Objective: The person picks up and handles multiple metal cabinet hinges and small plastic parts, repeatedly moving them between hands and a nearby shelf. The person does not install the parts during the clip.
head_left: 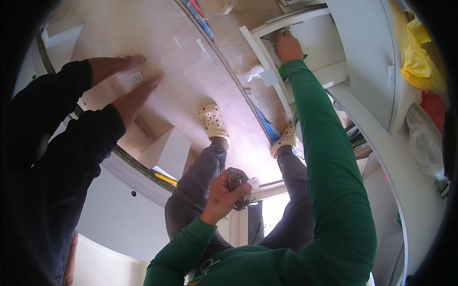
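My left hand [222, 198] is closed in front of my body, wrapped round a cluster of small metal fittings [237, 180]. They look like cabinet hardware, but their exact kind is unclear. At the upper right, my right arm stretches into an open white drawer or box [322, 40]. In its left corner, my right hand [287, 47] has curled fingers at some small dark pieces. What those fingers grip, if anything, cannot be made out. A bit of bright green [282, 72] shows just below that wrist.
Another person's bare legs [107, 71] stand on the pale board floor [167, 33] at left. White cabinet panels [164, 150] lie near them. At right are a white cabinet door [362, 47], a yellow plastic bag [420, 57] and a clear bag [424, 138]. My clogs [212, 119] rest below.
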Demonstrator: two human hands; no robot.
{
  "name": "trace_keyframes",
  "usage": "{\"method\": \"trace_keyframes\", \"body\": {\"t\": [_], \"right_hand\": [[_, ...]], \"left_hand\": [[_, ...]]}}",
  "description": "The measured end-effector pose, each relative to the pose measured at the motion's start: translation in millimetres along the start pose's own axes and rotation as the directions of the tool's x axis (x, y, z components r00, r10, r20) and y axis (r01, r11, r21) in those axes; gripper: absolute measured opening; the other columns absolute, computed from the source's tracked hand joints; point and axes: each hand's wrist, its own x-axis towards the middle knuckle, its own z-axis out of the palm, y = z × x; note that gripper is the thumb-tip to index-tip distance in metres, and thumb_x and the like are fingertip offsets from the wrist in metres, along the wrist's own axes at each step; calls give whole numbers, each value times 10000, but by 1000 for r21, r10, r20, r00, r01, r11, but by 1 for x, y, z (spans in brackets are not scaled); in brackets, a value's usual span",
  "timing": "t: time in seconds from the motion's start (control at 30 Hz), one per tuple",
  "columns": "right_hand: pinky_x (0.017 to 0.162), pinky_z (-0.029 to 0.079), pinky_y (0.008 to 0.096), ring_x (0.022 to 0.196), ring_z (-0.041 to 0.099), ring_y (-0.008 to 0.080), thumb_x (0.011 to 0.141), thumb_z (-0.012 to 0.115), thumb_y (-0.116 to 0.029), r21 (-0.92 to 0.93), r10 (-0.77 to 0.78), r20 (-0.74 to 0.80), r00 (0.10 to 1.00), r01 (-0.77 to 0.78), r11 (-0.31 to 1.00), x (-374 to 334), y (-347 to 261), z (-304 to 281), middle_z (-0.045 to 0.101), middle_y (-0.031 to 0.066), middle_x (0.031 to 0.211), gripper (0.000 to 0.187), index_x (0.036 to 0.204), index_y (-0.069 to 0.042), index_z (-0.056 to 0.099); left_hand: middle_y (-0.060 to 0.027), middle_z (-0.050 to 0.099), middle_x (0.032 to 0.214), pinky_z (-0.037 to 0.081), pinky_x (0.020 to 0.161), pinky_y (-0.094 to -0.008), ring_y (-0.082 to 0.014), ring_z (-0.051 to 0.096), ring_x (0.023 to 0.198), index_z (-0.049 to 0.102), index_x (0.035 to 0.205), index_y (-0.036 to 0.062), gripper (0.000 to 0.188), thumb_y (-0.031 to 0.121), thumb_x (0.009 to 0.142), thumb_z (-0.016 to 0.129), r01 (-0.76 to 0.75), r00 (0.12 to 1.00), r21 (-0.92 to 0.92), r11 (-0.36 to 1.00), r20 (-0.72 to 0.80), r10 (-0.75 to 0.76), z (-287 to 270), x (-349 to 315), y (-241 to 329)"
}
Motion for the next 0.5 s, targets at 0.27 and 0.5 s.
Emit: {"method": "trace_keyframes", "body": {"t": [0.27,0.5], "right_hand": [[833,562,387,971,728,236,965,668,-138,956,215,272,938,-289,52,-59,27,-101,738,127,1155,339,1294,-62,635],[806,511,285,875,637,120,995,644,-108,945,-232,279,932,-224,238,-224,-41,-389,717,31,1045,313,1306,-75,630]], "left_hand": [[-83,707,833,555,783,-293,-145,689,813,641,1131,-7,212,138,988,701,31,990,-175,984,140,-6,16,0,9],[-47,656,776,552,608,-290,-135,645,645,651,1086,15,179,147,983,715,-199,975,-100,975,80,208,37,-41,22]]}}
